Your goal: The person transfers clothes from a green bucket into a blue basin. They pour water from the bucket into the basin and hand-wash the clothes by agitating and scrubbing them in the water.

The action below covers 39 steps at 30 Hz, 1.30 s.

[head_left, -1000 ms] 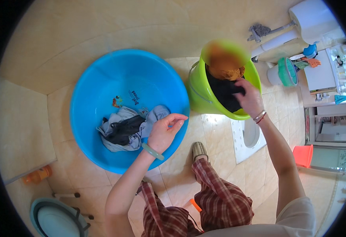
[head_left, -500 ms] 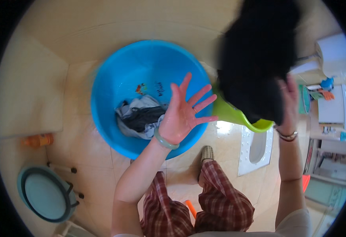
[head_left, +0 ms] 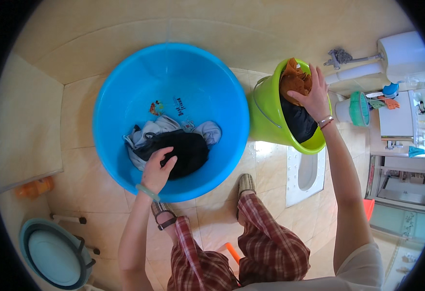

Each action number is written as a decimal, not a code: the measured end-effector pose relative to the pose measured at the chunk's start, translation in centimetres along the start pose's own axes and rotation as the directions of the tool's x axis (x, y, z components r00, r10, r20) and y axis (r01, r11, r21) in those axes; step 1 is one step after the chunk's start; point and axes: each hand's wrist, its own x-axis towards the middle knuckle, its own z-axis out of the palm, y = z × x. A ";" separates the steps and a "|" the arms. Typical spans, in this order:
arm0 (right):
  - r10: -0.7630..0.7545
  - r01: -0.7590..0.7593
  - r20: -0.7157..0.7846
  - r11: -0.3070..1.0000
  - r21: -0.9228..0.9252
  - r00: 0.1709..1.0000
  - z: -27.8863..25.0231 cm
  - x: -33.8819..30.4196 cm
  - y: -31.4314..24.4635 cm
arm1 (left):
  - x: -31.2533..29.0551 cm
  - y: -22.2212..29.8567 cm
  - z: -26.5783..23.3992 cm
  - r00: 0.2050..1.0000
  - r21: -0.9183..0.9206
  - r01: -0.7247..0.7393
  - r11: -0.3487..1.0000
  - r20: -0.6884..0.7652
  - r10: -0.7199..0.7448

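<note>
In the large blue tub [head_left: 222,160], a black garment [head_left: 189,156] lies over white and grey clothes [head_left: 160,125]. My left hand [head_left: 158,169] is low over the black garment's near left edge, its thumb and forefinger apart; some of its fingertips are hidden against the dark cloth. To the right stands a lime-green bucket [head_left: 266,109], tilted in this view, with a brown cloth [head_left: 292,82] and a dark garment [head_left: 297,120] in it. Over its mouth, my right hand [head_left: 315,97] spreads its fingers at the brown cloth.
A white squat toilet [head_left: 305,172] is set in the tiled floor right of my feet. An orange bottle [head_left: 35,187] and a grey-blue basin [head_left: 54,254] are on the left. At the far right are a white bucket with a green net [head_left: 358,109] and a white tank [head_left: 404,56].
The black garment raised by my right hand is out of the air, and black cloth now covers the clothes in the tub. My left hand has lowered; my right has moved over the bucket.
</note>
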 end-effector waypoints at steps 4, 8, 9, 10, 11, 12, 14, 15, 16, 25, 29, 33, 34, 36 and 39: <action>-0.004 0.005 0.144 1.000 -0.005 0.990 3.9 -0.6 6.6 | 1.7 3.4 2.2 0.984 0.100 -0.165 0.981 0.081 0.158; 0.316 -0.327 0.098 0.848 0.417 0.944 0.6 -0.2 5.7 | 1.2 2.6 3.8 0.954 0.541 -0.257 0.801 0.275 0.121; 0.495 -0.467 0.105 0.699 0.541 0.862 -1.4 -0.1 11.0 | 1.7 3.1 4.8 0.951 0.595 -0.247 0.765 0.300 0.074; 0.552 -0.453 0.128 0.506 0.734 0.824 -3.3 -0.4 10.1 | 1.7 1.9 4.6 0.959 0.675 -0.181 0.716 0.283 -0.025; 0.551 -0.417 0.236 0.229 0.880 0.801 -6.3 -0.1 10.4 | 1.8 1.0 4.6 0.958 0.740 -0.132 0.660 0.266 -0.106; 0.474 -0.305 0.255 0.031 0.952 0.843 -9.2 0.1 8.7 | 1.9 -0.4 4.5 0.965 0.794 -0.071 0.603 0.209 -0.162; 0.480 -0.103 0.144 -0.111 0.989 0.866 -15.1 1.0 3.0 | 2.9 -3.4 4.4 0.952 0.818 0.028 0.574 0.154 -0.265; 0.485 -0.060 0.113 -0.124 0.990 0.867 -17.2 1.4 2.4 | 3.5 -4.8 4.5 0.943 0.826 0.071 0.559 0.127 -0.307; 0.507 -0.094 0.128 -0.092 0.991 0.852 -18.5 1.4 0.8 | 3.3 -4.2 4.3 0.981 0.796 -0.094 0.597 0.177 -0.081; 0.057 -0.173 0.163 0.323 0.930 0.985 -8.7 -2.2 -12.1 | 2.6 5.7 -3.5 0.998 -0.481 0.053 0.875 0.046 -0.036; 0.061 -0.338 0.341 0.374 0.864 0.938 -3.3 -4.9 -16.5 | 3.1 7.0 -4.1 0.978 -0.556 -0.137 0.820 -0.206 0.024; -0.192 -0.367 0.601 0.637 0.677 0.776 1.5 -7.1 -17.4 | 4.6 7.7 -3.5 0.914 -0.202 -0.376 0.904 -0.239 0.327; -0.253 -0.293 0.644 0.732 0.615 0.722 2.6 -7.5 -17.3 | 4.4 7.9 -3.4 0.943 -0.201 -0.283 0.938 -0.237 0.234; -0.232 -0.223 0.574 0.758 0.612 0.785 3.4 -9.0 -16.5 | 4.1 6.7 -3.5 0.938 -0.136 -0.258 0.956 -0.272 0.215; -0.385 -0.327 0.781 0.750 0.575 0.492 4.4 -12.7 -14.8 | 3.2 2.9 -4.1 0.964 0.023 -0.206 0.978 -0.166 0.206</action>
